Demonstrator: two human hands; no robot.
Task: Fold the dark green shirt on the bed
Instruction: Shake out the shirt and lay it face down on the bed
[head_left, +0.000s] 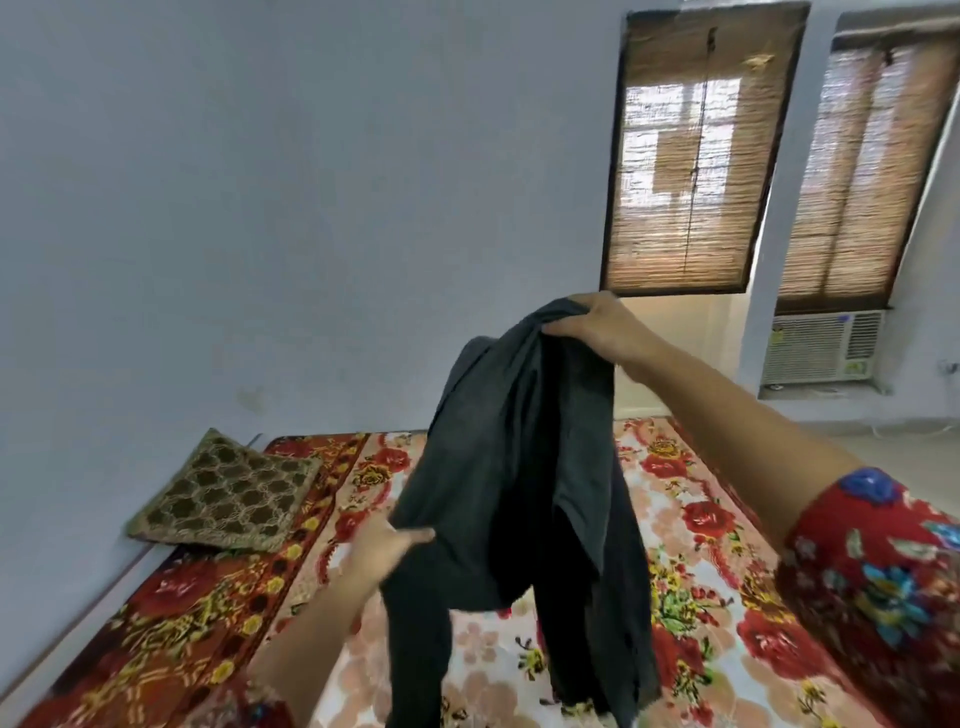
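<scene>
Below the pale blue wall (260, 208), the bed's red floral blanket (691, 519) lies spread flat, and I hold the dark green cloth shirt (519, 467) high over it so its crumpled length hangs free. My right grip (584, 325) is clamped on the bunched top edge to carry the weight, while my left grip (387, 545) reaches the side hem with fingers stretched, touching it to draw the cloth wide; whether it pinches I cannot tell.
</scene>
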